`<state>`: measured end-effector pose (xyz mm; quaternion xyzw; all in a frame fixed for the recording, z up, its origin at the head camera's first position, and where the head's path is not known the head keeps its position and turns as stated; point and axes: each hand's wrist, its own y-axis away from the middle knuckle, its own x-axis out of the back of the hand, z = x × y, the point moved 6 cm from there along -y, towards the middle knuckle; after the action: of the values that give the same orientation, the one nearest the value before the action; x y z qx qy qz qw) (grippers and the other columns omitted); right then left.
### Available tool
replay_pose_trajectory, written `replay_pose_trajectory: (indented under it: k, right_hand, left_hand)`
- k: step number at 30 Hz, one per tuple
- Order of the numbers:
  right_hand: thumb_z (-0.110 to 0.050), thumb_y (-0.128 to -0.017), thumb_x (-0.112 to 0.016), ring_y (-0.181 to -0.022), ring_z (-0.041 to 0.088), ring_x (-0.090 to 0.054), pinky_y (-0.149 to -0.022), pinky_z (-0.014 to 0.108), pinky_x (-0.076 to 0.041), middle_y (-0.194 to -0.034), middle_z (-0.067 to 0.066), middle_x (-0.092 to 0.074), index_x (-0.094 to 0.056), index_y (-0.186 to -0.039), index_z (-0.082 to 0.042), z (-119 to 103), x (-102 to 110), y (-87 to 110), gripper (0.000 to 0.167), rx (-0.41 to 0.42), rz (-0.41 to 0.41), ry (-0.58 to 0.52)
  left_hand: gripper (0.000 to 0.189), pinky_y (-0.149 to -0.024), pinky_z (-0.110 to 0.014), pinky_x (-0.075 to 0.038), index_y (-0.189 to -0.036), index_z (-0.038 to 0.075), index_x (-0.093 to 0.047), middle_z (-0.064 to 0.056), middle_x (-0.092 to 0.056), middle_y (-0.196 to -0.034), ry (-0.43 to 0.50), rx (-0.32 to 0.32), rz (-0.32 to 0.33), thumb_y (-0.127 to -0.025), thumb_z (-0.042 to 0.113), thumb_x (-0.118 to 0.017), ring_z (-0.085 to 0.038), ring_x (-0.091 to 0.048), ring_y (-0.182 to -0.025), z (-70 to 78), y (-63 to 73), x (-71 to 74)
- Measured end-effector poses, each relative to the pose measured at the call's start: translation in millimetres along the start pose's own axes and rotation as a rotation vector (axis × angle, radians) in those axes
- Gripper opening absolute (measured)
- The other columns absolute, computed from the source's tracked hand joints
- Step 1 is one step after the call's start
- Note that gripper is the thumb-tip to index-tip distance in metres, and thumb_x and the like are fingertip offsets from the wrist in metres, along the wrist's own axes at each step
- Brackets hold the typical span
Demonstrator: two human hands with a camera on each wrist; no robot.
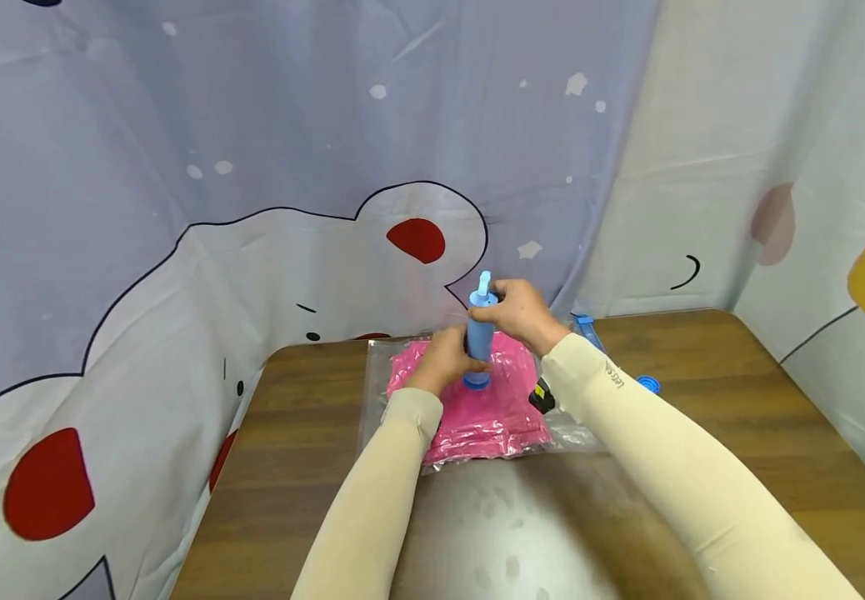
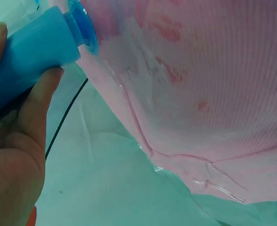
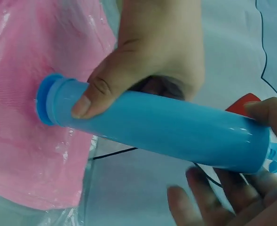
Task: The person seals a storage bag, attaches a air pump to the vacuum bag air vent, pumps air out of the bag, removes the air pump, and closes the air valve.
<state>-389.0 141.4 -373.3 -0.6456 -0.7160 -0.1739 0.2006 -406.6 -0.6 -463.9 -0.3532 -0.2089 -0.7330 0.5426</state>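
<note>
A blue hand pump [image 1: 480, 340], a long cylinder with a flanged base, stands upright over a clear plastic bag with folded pink ribbed cloth [image 1: 507, 417] inside. My left hand [image 1: 443, 360] grips the cylinder low down, its thumb lying across the blue wall in the right wrist view. Higher up, my right hand [image 1: 518, 312] holds the pump's upper end, just under the light blue nozzle-like piece on top. In the left wrist view the blue flange [image 2: 84, 26] overlaps the pink cloth. Loosely bent right fingers [image 3: 232, 193] show below the cylinder.
The bag lies on a brown wooden table [image 1: 312, 417] near its back edge. A black and yellow object [image 1: 541, 397] sits by the right forearm. Beyond that arm are a blue strip-like piece [image 1: 588, 330] and a round blue cap [image 1: 648, 383]. Printed curtains hang behind.
</note>
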Motion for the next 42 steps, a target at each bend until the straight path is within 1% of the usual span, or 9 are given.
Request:
replay_pose_trajectory:
  k: [4, 11, 14, 20, 23, 26, 32, 38, 42]
  right_hand:
    - [-0.044, -0.100, -0.085, -0.125, 0.031, -0.068, -0.109, 0.047, -0.058, -0.138, 0.015, -0.075, -0.071, -0.137, -0.007, 4.8, -3.9, 4.1, 0.055, 0.002, 0.019, -0.012]
    - [-0.047, -0.097, -0.090, -0.112, 0.033, -0.071, -0.096, 0.044, -0.061, -0.130, 0.018, -0.077, -0.068, -0.134, -0.002, 6.8, -0.6, 7.0, 0.063, 0.023, 0.145, 0.072]
    - [-0.043, -0.096, -0.092, -0.105, 0.031, -0.071, -0.089, 0.040, -0.059, -0.123, 0.018, -0.078, -0.069, -0.126, -0.001, 4.4, 0.2, 5.1, 0.056, 0.037, 0.161, 0.114]
    - [-0.033, -0.096, -0.092, -0.102, 0.031, -0.072, -0.088, 0.040, -0.060, -0.119, 0.019, -0.080, -0.073, -0.124, 0.002, 2.0, 2.0, 4.1, 0.049, 0.047, 0.165, 0.136]
    - [-0.031, -0.096, -0.092, -0.104, 0.031, -0.073, -0.091, 0.042, -0.062, -0.121, 0.020, -0.080, -0.074, -0.126, 0.002, 2.8, 2.5, 3.9, 0.048, 0.043, 0.153, 0.127]
    - [-0.029, -0.095, -0.092, -0.106, 0.031, -0.074, -0.093, 0.043, -0.063, -0.123, 0.020, -0.081, -0.075, -0.129, 0.003, 3.3, 3.9, 3.6, 0.049, 0.047, 0.141, 0.116]
    - [-0.022, -0.092, -0.088, -0.096, 0.025, -0.067, -0.083, 0.036, -0.058, -0.112, 0.014, -0.080, -0.077, -0.123, 0.001, 3.1, 6.1, 3.5, 0.040, 0.058, 0.120, 0.113]
    - [-0.016, -0.087, -0.084, -0.085, 0.021, -0.059, -0.074, 0.030, -0.051, -0.091, 0.004, -0.068, -0.075, -0.108, -0.003, 1.5, 4.2, 2.4, 0.026, 0.066, 0.107, 0.128]
    - [-0.016, -0.087, -0.083, -0.087, 0.023, -0.059, -0.078, 0.034, -0.052, -0.094, 0.006, -0.067, -0.073, -0.107, -0.003, 0.9, 2.2, 3.1, 0.025, 0.060, 0.104, 0.109]
  left_hand:
    - [0.061, -0.114, -0.052, -0.064, -0.140, -0.003, -0.072, -0.021, -0.082, -0.133, -0.045, 0.035, 0.022, -0.088, 0.012, -0.100, -0.040, -0.079, -0.127, -1.5, -3.1, -1.7]
    - [0.067, -0.098, -0.039, -0.068, -0.121, 0.008, -0.081, -0.005, -0.087, -0.110, -0.082, 0.056, 0.084, -0.068, 0.036, -0.113, -0.022, -0.082, -0.103, -68.7, -52.8, -41.2]
    - [0.064, -0.094, -0.039, -0.067, -0.113, 0.013, -0.082, 0.000, -0.086, -0.102, -0.108, 0.067, 0.138, -0.064, 0.040, -0.114, -0.019, -0.081, -0.096, -76.9, -57.1, -47.8]
    - [0.056, -0.098, -0.048, -0.068, -0.117, 0.003, -0.082, -0.011, -0.087, -0.106, -0.092, 0.084, 0.160, -0.075, 0.029, -0.109, -0.029, -0.084, -0.101, -20.8, -12.9, -18.6]
    - [0.053, -0.099, -0.047, -0.068, -0.121, -0.001, -0.079, -0.017, -0.086, -0.111, -0.102, 0.071, 0.164, -0.081, 0.024, -0.105, -0.034, -0.083, -0.105, -5.0, -0.3, -12.4]
    - [0.056, -0.105, -0.047, -0.066, -0.131, -0.001, -0.075, -0.018, -0.085, -0.122, -0.071, 0.047, 0.116, -0.086, 0.021, -0.101, -0.035, -0.082, -0.114, -1.7, 3.1, -10.5]
    - [0.070, -0.119, -0.057, -0.060, -0.155, 0.004, -0.061, -0.022, -0.074, -0.149, 0.135, 0.004, -0.033, -0.093, 0.009, -0.094, -0.043, -0.072, -0.142, -0.8, 5.7, -3.7]
    - [0.065, -0.118, -0.057, -0.061, -0.154, 0.006, -0.063, -0.021, -0.074, -0.151, 0.152, -0.036, -0.023, -0.097, 0.013, -0.091, -0.044, -0.072, -0.142, 4.8, 5.3, 1.7]
    - [0.064, -0.117, -0.054, -0.062, -0.150, 0.004, -0.065, -0.021, -0.076, -0.147, 0.107, -0.021, 0.006, -0.095, 0.014, -0.094, -0.042, -0.074, -0.139, 8.8, 4.7, 3.2]
